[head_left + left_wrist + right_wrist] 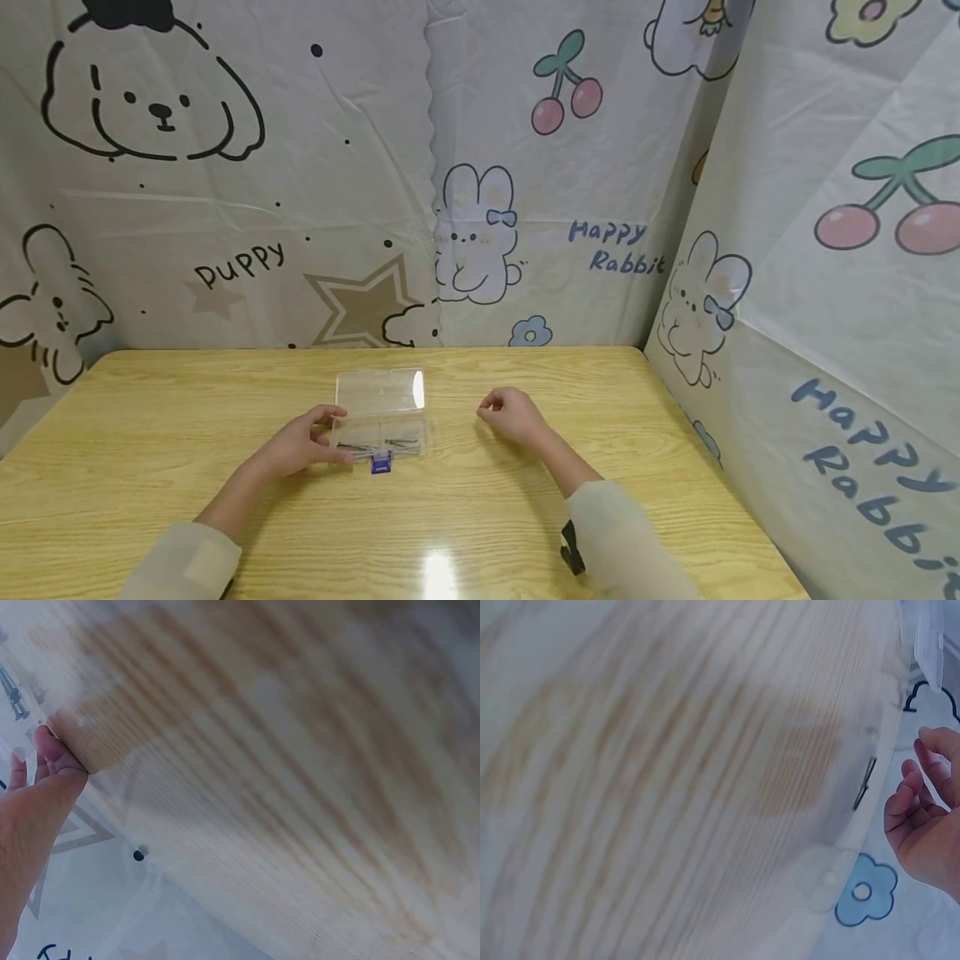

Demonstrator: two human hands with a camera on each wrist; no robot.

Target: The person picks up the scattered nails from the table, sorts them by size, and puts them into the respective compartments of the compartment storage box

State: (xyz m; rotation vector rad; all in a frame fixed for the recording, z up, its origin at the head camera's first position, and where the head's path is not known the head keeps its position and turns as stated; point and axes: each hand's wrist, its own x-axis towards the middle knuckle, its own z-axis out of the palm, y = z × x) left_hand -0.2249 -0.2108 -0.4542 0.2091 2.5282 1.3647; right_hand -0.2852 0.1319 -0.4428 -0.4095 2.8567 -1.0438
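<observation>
A clear plastic box (pixel 379 427) with its lid (pixel 375 392) raised at the back lies on the table, with a blue latch (pixel 381 462) at its front. Inside are several thin metal nails (pixel 401 442), also seen in part as nails (pixel 13 695) at the edge of the left wrist view. My left hand (pixel 303 437) grips the box's left end, thumb at the front corner and fingers toward the back. To the right of the box, my right hand (pixel 513 414) hovers low over the table, fingers loosely curled, nothing visible between them. A thin dark nail-like piece (pixel 865 784) lies near it.
The wood-grain table (pixel 465 517) reaches back to a hanging printed cloth (pixel 360 167). Another stretch of printed cloth (pixel 840 317) hangs along the right side.
</observation>
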